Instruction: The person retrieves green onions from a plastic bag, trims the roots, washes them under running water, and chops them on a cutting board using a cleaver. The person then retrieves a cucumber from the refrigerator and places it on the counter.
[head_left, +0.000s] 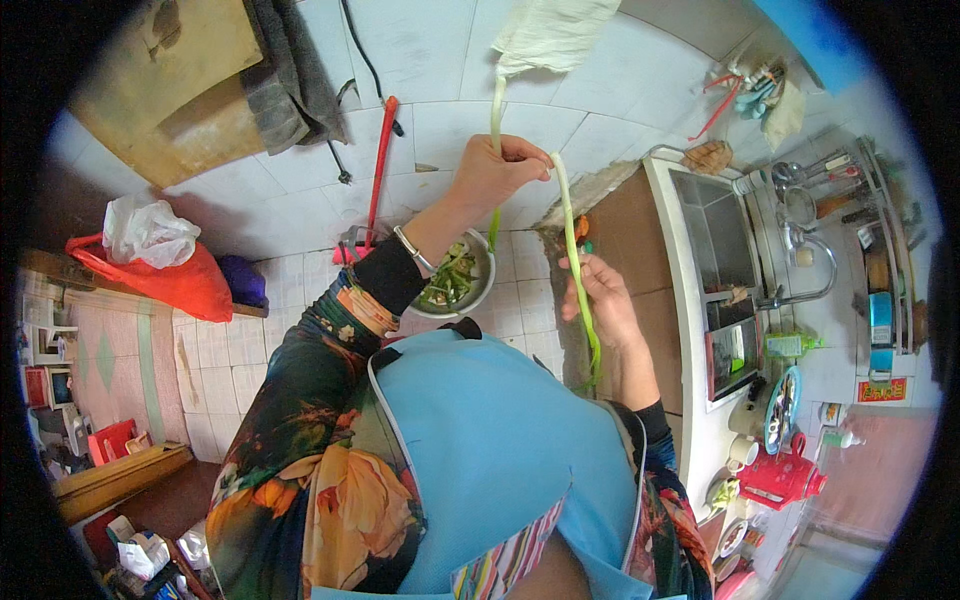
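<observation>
My left hand (499, 176), with a bangle at the wrist, grips a pale green stalk (496, 112) that runs upright past the palm, its greener end hanging below. Its fingertips also touch the top of a second long stalk (568, 210), white above and green below. My right hand (604, 300) holds that stalk lower down between thumb and fingers. Below my left forearm, a round metal basin (487, 281) on the tiled floor holds green vegetable scraps (455, 277). I wear a light blue apron (502, 420) over flowered sleeves.
A counter with a sink (712, 217) and curved faucet (825, 259) runs along the right, bearing a red pitcher-like container (784, 476) and dishes. A red-handled tool (382, 161) leans at the wall. A red bag (199, 289) lies at left. A pale cloth (555, 30) hangs above.
</observation>
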